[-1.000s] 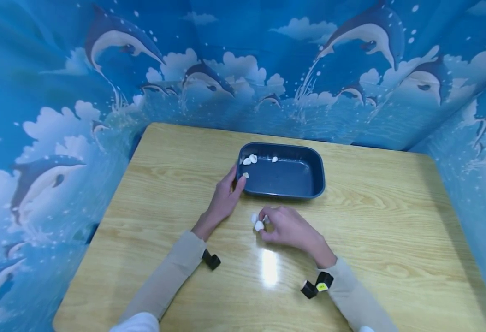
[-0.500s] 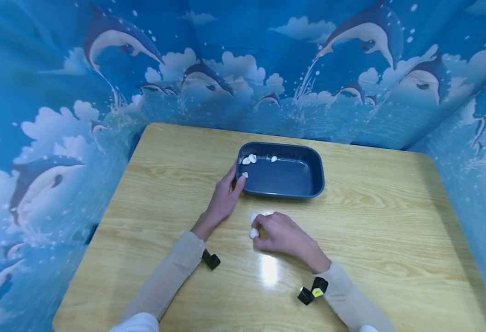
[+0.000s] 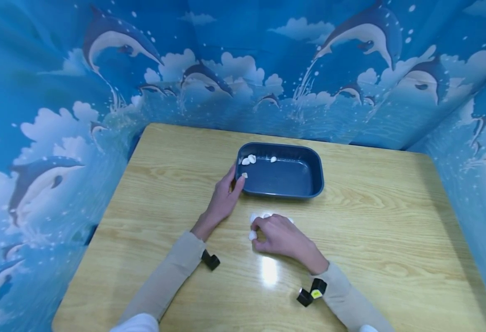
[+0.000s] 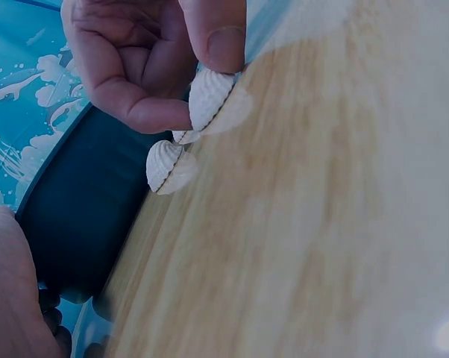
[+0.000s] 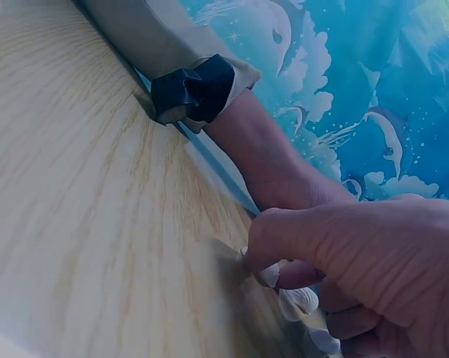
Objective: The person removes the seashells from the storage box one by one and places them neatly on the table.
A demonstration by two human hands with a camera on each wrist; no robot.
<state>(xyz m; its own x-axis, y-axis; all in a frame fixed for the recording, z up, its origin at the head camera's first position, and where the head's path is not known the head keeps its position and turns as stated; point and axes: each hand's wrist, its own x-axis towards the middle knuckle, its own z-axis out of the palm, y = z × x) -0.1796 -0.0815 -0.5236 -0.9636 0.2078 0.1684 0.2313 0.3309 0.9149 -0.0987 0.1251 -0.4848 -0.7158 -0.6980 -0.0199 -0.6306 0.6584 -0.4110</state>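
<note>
My left hand (image 3: 223,197) holds the left end of a dark blue plastic basin (image 3: 282,195), its thumb at the near left corner. White ribbed seashells lie inside: a small cluster (image 3: 249,159) at the far left, one shell (image 3: 273,159) by the back wall and another shell (image 3: 245,175) near my thumb. In front of the basin, my right hand (image 3: 282,236) pinches a seashell (image 4: 211,101) at the tabletop between thumb and index finger. Beside and partly beneath that hand are more seashells (image 5: 300,300), some half hidden by the fingers.
The wood-grain table (image 3: 376,221) extends to both sides of the basin. A blue curtain (image 3: 243,74) printed with dolphins surrounds its back and sides. Each sleeved wrist carries a black camera (image 3: 305,297). Light glares off the tabletop (image 3: 269,272) near the right wrist.
My right hand has shifted slightly left and toward me, with the pinched seashell moving the same way. More shells now show behind its knuckles. The left hand and basin have stayed put.
</note>
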